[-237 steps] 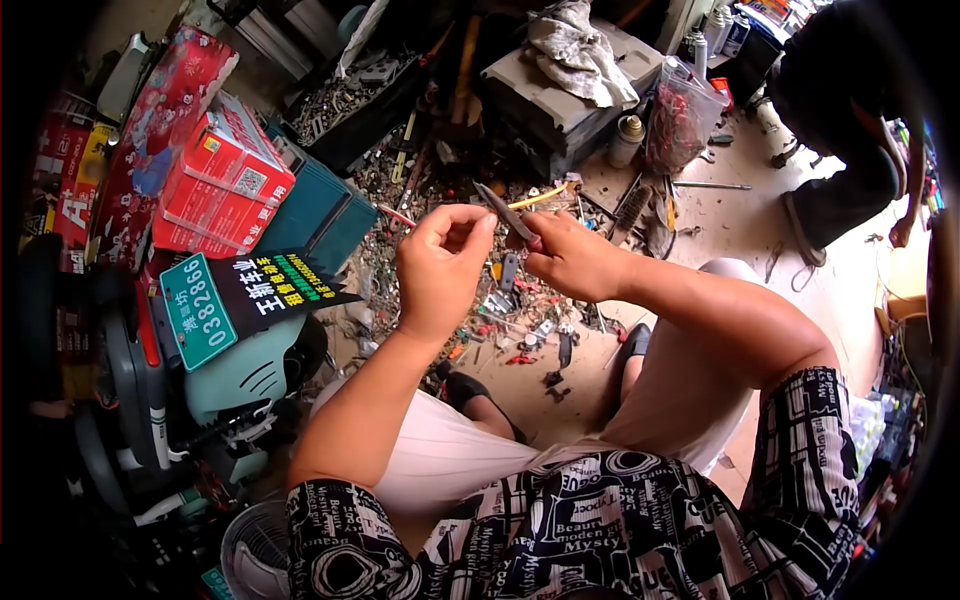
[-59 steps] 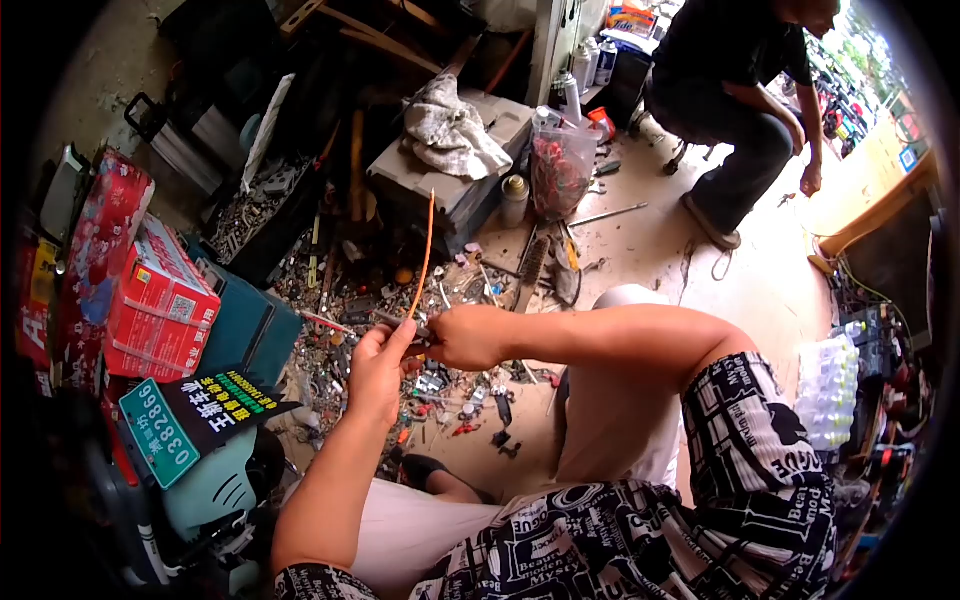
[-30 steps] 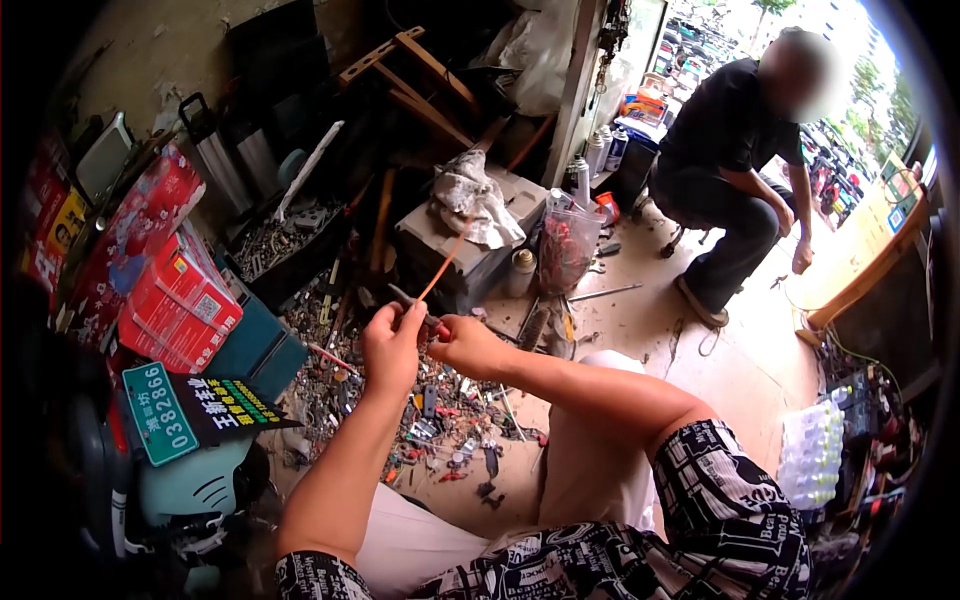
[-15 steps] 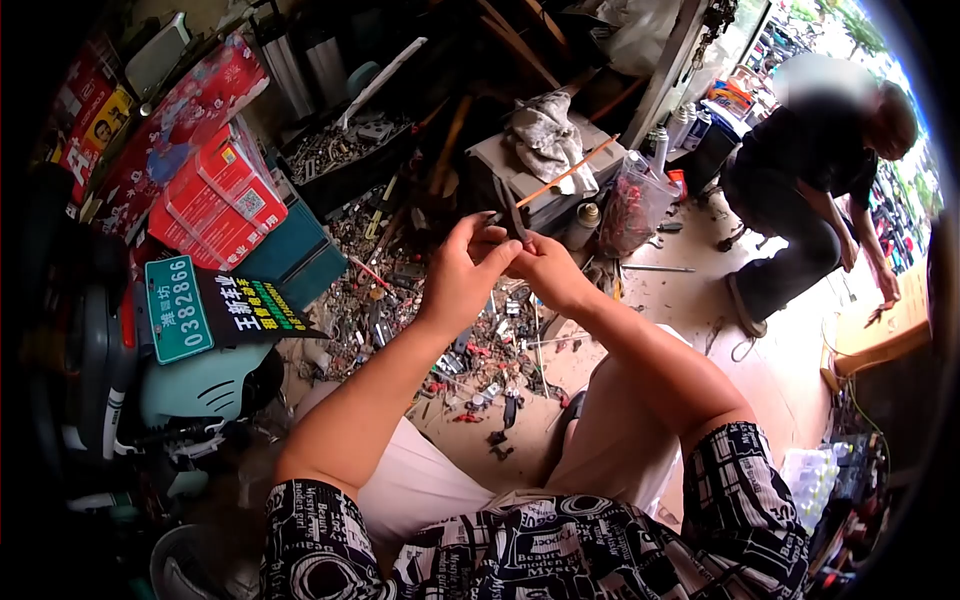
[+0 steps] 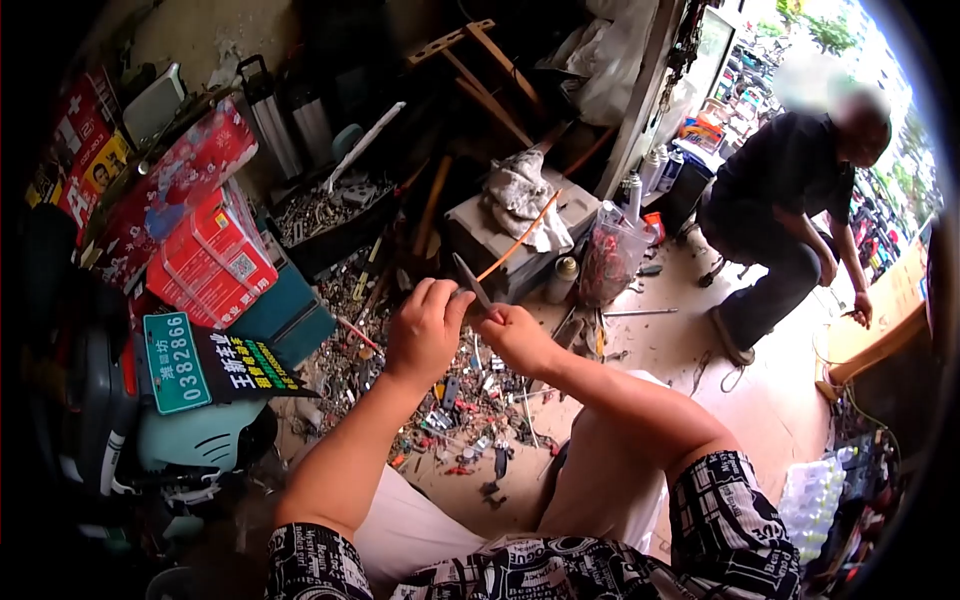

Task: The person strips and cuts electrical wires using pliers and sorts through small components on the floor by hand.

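Observation:
An orange strip or wire [image 5: 520, 238] rises to the upper right from between my two hands, in front of a grey box with a cloth on it. My right hand [image 5: 515, 338] is closed round a tool with dark pointed metal jaws [image 5: 470, 280], which looks like pliers. Just left of the tool, my left hand [image 5: 425, 325] is pinched, thumb against fingers; what lies between its fingertips is too small to make out. The strip's lower end meets the tool near my fingers.
Small parts [image 5: 460, 410] litter the floor below my hands. Red box [image 5: 215, 260], teal case [image 5: 290, 320] and green number plate [image 5: 178, 362] stand left. A grey box [image 5: 465, 232], spray can [image 5: 562, 280] and plastic bag [image 5: 610, 255] lie ahead. Another person [image 5: 785, 220] crouches at right.
Since half a second ago, both hands sit lower and slightly left in view and a little further apart. The orange strip now points more steeply upward. The view has shifted.

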Motion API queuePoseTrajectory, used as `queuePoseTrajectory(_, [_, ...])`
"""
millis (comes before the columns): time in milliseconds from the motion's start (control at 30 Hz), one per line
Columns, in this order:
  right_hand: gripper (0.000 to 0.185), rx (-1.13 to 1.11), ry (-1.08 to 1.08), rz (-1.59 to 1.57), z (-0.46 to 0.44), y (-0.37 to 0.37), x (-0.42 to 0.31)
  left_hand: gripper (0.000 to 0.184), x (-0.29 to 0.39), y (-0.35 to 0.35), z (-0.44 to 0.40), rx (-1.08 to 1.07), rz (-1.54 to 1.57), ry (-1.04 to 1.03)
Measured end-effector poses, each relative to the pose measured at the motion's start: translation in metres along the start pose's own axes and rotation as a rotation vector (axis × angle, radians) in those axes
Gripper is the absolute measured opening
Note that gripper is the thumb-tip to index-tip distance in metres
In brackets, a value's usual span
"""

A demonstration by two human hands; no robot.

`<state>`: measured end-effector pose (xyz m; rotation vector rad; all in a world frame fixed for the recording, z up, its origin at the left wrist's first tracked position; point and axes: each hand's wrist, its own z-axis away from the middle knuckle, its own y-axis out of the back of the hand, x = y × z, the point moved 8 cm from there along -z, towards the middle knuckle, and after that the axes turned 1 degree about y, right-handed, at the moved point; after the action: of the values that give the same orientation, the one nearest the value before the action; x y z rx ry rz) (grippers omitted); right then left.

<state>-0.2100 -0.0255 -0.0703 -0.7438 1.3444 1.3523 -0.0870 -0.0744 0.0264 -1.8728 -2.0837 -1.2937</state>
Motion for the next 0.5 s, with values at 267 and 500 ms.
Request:
queuePoseTrajectory(267, [0.026, 0.042, -0.015, 0.043, 0.016, 0.001, -0.020, 0.031, 0.000, -0.004, 0.003, 0.042, 0.050, -0.003])
queuePoseTrajectory(500, [0.023, 0.174, 0.051, 0.152, 0.015, 0.014, -0.025, 0.044, -0.036, -0.059, 0.047, -0.239, 1.252, 1.175])
